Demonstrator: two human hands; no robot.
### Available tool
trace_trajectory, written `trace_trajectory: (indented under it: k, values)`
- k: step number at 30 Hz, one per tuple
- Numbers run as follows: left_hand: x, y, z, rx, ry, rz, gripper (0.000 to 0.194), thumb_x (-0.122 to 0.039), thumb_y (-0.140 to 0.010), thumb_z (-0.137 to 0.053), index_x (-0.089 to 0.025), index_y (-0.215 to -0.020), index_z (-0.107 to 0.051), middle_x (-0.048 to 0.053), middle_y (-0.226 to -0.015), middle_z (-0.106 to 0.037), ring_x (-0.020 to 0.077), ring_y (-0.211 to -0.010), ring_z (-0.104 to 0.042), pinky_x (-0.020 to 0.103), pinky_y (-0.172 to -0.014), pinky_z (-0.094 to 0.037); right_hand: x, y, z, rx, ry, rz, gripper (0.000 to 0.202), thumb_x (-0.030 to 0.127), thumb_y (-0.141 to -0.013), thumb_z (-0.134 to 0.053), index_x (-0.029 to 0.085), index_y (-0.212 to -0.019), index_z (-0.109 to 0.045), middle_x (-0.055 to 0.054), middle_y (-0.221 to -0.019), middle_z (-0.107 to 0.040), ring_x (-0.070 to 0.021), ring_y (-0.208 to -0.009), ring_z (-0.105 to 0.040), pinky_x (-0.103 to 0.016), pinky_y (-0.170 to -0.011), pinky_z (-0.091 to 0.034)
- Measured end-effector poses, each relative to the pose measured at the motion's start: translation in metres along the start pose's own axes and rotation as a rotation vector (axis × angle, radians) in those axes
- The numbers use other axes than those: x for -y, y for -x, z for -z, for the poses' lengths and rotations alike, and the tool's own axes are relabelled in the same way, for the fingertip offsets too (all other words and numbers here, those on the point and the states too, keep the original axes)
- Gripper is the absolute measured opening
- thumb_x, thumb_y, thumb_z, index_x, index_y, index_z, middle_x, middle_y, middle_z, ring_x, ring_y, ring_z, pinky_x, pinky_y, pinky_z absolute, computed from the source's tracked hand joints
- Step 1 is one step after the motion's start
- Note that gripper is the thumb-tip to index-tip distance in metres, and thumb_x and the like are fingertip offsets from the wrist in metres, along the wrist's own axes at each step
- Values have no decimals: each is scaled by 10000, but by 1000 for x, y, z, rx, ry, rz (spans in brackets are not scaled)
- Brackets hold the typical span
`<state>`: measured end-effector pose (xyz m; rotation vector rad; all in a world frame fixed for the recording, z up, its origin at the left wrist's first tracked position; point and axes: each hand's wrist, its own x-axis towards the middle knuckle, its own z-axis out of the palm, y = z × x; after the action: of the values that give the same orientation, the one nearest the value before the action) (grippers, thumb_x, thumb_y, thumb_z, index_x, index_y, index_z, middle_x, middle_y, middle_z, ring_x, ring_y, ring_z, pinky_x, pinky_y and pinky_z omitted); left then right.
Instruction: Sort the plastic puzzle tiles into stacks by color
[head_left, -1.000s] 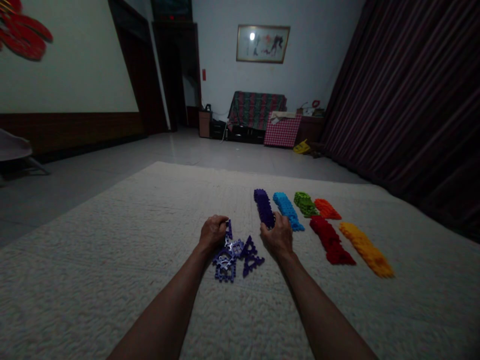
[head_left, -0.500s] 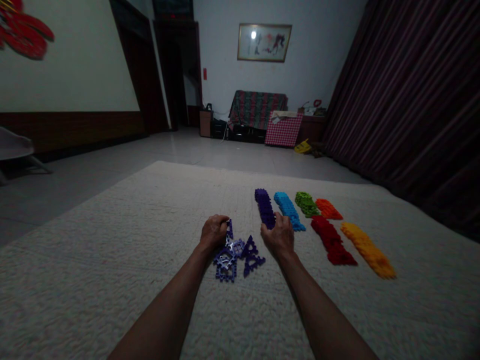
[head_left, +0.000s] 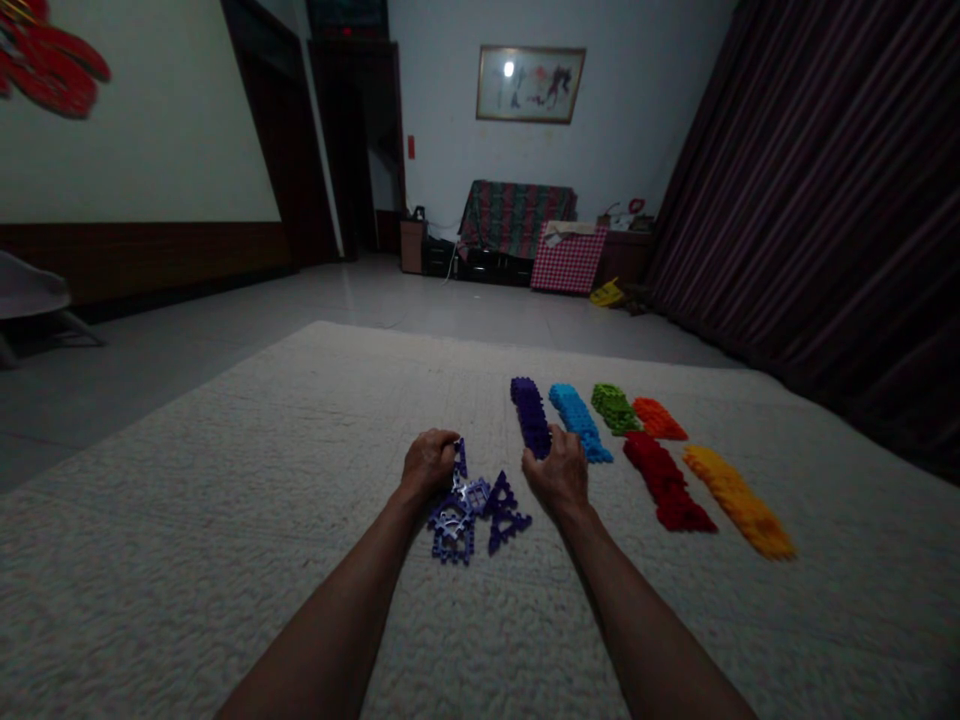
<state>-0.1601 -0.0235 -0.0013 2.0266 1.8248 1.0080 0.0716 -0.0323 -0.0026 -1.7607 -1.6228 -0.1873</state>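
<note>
My left hand (head_left: 429,460) is closed, thumb and fingers pinching a dark purple notched building piece (head_left: 460,460). Just below it lie loose purple pieces: square window-like ones (head_left: 453,542), a small lighter frame (head_left: 476,496) and two triangular ones (head_left: 507,526). My right hand (head_left: 559,468) is curled around the near end of a packed row of dark purple building pieces (head_left: 529,410). Its fingertips press on the row, and the hand partly hides that end. A blue row (head_left: 576,415) runs close to the right hand's far side.
Green (head_left: 615,408), orange (head_left: 658,418), red (head_left: 666,485) and yellow (head_left: 739,500) rows of pieces lie to the right on a cream quilted mat (head_left: 225,480). Beyond are a tiled floor, a cloth-covered bench (head_left: 517,215) and a dark curtain (head_left: 810,200).
Both hands and the pieces stay practically where they were. The view has shifted very slightly.
</note>
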Motion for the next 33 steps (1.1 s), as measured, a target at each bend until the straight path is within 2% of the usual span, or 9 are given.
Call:
trace_trajectory:
  k: [6, 10, 14, 16, 19, 21, 26, 28, 33]
  values:
    - [2, -2, -2, -15, 57, 9, 354, -140, -840, -507, -197, -1047, -788, 78, -1054, -773, 225, -1032, -691, 345, -970, -517, -1, -1, -2, -55, -44, -8, 518, 357, -802, -644, 124, -1259, -583, -194, -1143, -582, -353, -1086, -552, -499, -964, -468]
    - [7, -4, -1, -58, 271, 82, 418, -85, -773, -476, -182, -1033, -789, 66, -975, -781, 198, -942, -710, 325, -931, -540, 0, 0, 0, -119, -156, 83, 481, 346, -836, -600, 128, -1263, -571, -189, -1196, -570, -337, -1158, -525, -517, -1032, -447]
    - [14, -6, 0, -153, 549, 207, 457, -105, -744, -462, -167, -1075, -770, 55, -921, -775, 178, -833, -720, 298, -797, -580, 3, 9, 5, -42, -323, 129, 367, 272, -867, -507, 153, -1202, -599, -153, -1128, -604, -282, -1065, -590, -462, -970, -513]
    - [16, -6, 2, -168, 588, 234, 479, -119, -750, -449, -158, -1120, -751, 68, -969, -776, 179, -829, -725, 296, -756, -591, 4, 18, 9, 33, -392, 139, 323, 273, -858, -506, 166, -1138, -626, -136, -1070, -627, -268, -1001, -619, -444, -920, -541]
    - [16, -2, 6, -128, 525, 216, 478, -105, -755, -448, -148, -1126, -746, 86, -1012, -779, 193, -905, -734, 314, -815, -595, 5, 35, 15, 161, -490, 199, 326, 314, -848, -545, 189, -1135, -635, -126, -1101, -653, -255, -1002, -647, -436, -914, -554]
    - [15, 5, 10, -91, 475, 187, 443, -93, -750, -482, -158, -1088, -761, 84, -1017, -784, 201, -977, -728, 331, -907, -576, 7, 48, 21, 241, -505, 253, 401, 362, -835, -594, 205, -1204, -620, -130, -1211, -645, -267, -1102, -639, -458, -965, -538]
    - [5, 31, 22, -39, 357, 111, 410, -82, -753, -551, -195, -1086, -761, 73, -1141, -765, 217, -1120, -678, 384, -1058, -499, 22, 75, 39, 386, -327, 299, 674, 426, -783, -689, 165, -1384, -534, -190, -1483, -506, -337, -1394, -458, -550, -1146, -369]
    - [1, 41, 24, -32, 309, 74, 422, -67, -746, -557, -201, -1091, -758, 70, -1170, -754, 221, -1174, -649, 398, -1106, -458, 29, 80, 44, 397, -282, 291, 683, 410, -798, -674, 158, -1412, -509, -191, -1502, -491, -327, -1415, -433, -538, -1168, -337]
    - [-6, 56, 27, -19, 195, 4, 418, -72, -776, -563, -223, -1118, -751, 60, -1191, -745, 212, -1207, -626, 384, -1129, -428, 36, 84, 49, 339, -293, 299, 553, 336, -841, -615, 167, -1361, -534, -153, -1383, -598, -286, -1320, -516, -480, -1148, -352]
